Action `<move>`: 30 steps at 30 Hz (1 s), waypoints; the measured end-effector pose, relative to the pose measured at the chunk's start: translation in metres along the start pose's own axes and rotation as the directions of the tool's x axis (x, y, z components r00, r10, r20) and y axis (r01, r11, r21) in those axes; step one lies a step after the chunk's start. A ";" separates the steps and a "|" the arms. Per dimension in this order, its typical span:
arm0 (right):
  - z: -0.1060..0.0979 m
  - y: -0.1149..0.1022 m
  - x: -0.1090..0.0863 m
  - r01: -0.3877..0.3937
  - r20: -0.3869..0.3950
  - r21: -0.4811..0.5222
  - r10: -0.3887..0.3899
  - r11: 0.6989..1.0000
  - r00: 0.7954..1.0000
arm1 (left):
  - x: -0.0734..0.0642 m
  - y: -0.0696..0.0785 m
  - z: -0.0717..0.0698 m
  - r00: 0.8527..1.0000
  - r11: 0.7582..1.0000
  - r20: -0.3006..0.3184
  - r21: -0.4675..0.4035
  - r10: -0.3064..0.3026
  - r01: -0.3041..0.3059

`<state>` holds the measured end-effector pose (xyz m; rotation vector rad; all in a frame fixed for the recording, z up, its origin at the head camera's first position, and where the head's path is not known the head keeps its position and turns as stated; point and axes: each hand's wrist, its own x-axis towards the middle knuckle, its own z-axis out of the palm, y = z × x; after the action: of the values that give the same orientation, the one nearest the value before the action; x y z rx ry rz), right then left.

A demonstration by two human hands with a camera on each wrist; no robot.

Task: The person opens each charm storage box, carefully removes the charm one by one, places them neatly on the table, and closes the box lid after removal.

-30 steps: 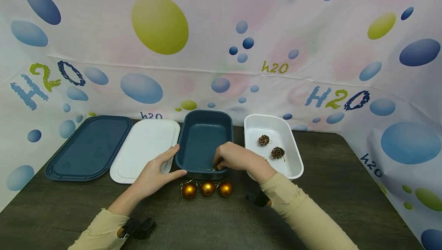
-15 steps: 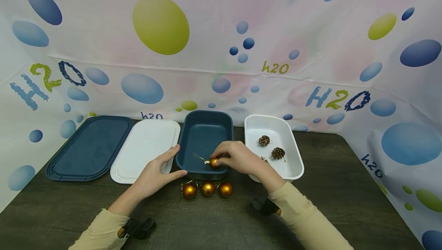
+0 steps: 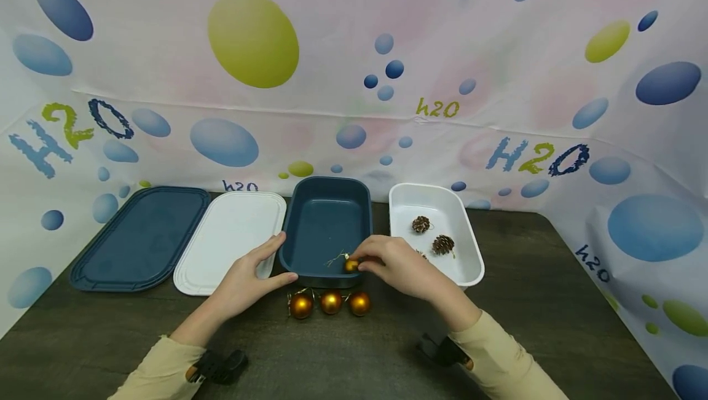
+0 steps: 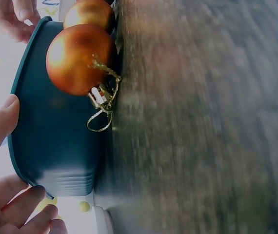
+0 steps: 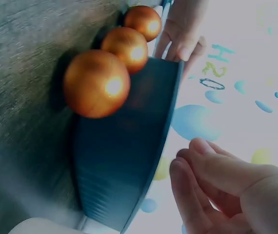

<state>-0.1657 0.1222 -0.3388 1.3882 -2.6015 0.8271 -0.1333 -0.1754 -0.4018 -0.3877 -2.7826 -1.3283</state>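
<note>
A dark blue plastic container (image 3: 326,186) stands at the middle of the table. Inside, near its front right corner, is a small gold bauble (image 3: 351,266) with a thin hanging loop trailing left. My right hand (image 3: 395,265) hovers over the right rim, fingertips loosely bent right beside the bauble. The right wrist view shows nothing between the fingers (image 5: 178,175). My left hand (image 3: 249,280) rests spread against the container's left side, its thumb (image 4: 5,114) on the front rim. Three larger gold baubles (image 3: 330,302) with gold strings lie in a row before the container.
To the right stands a white container (image 3: 475,265) holding pine cones (image 3: 443,244). Left of the blue container lie a white lid (image 3: 229,240) and a dark blue lid (image 3: 144,237). A printed cloth (image 3: 354,37) hangs behind the table.
My right hand came up from inside the blue container, then drew right. Its fingers pinched the small bauble half a second ago and now appear off it. The left hand stayed put.
</note>
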 end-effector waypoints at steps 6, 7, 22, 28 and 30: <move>0.004 0.006 0.012 -0.039 0.009 -0.001 0.039 0.999 0.999 | 0.000 0.001 0.000 1.000 1.000 0.000 -0.004 0.001 -0.001; 0.005 0.006 0.016 -0.042 0.027 -0.010 0.042 0.999 0.999 | -0.001 0.001 0.000 1.000 1.000 0.001 -0.003 0.000 0.000; 0.022 0.014 0.055 -0.094 0.280 -0.287 0.178 0.953 0.943 | -0.001 -0.002 0.001 1.000 1.000 -0.006 -0.008 0.004 -0.004; 0.027 0.020 0.057 -0.048 0.245 -0.368 0.146 0.929 0.959 | 0.000 -0.003 0.001 1.000 1.000 -0.007 -0.017 0.004 -0.004; 0.029 0.022 0.057 -0.039 0.231 -0.372 0.133 0.928 0.964 | 0.000 -0.004 0.001 1.000 1.000 -0.010 -0.018 0.006 -0.006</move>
<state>-0.2114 0.0749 -0.3549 1.3491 -2.8270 0.1562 -0.1337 -0.1769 -0.4053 -0.3883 -2.7614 -1.3513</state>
